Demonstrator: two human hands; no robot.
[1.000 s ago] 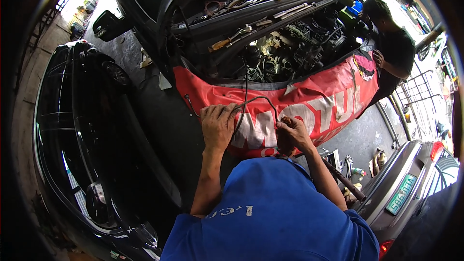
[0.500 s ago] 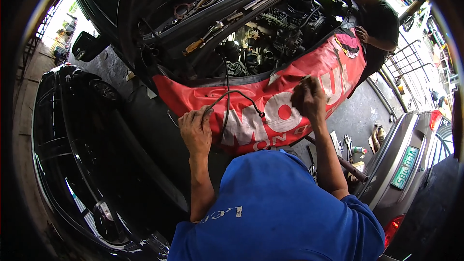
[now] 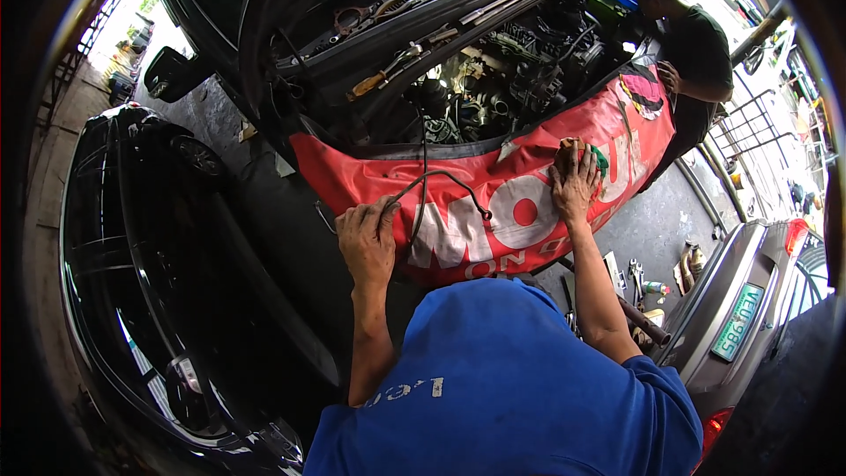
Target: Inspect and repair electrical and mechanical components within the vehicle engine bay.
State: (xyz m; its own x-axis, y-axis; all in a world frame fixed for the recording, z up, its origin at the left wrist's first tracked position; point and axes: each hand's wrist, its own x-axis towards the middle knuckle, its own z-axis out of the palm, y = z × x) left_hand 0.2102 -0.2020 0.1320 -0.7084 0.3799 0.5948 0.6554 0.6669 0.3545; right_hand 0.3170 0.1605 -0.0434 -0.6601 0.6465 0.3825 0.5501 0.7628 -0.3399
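Note:
My left hand is closed on the near end of a thin, bent metal pipe, over the left part of a red cover. The pipe arches to the right and ends in a small ring. Beneath it, a dark cable hangs from the engine bay down across the cover. To the right, my right hand presses on the cover, its fingers over a bunched brown and green rag. Most of the rag is hidden under the hand.
Beyond the cover lies an open engine bay. Ratchets, wrenches and an orange-handled screwdriver lie along its far edge. A person in dark clothes leans in at the right. A black car stands left, a grey-brown car right.
My right hand has come down onto the cover with the rag, its green part now showing. My left hand still holds the pipe. The view has shifted slightly.

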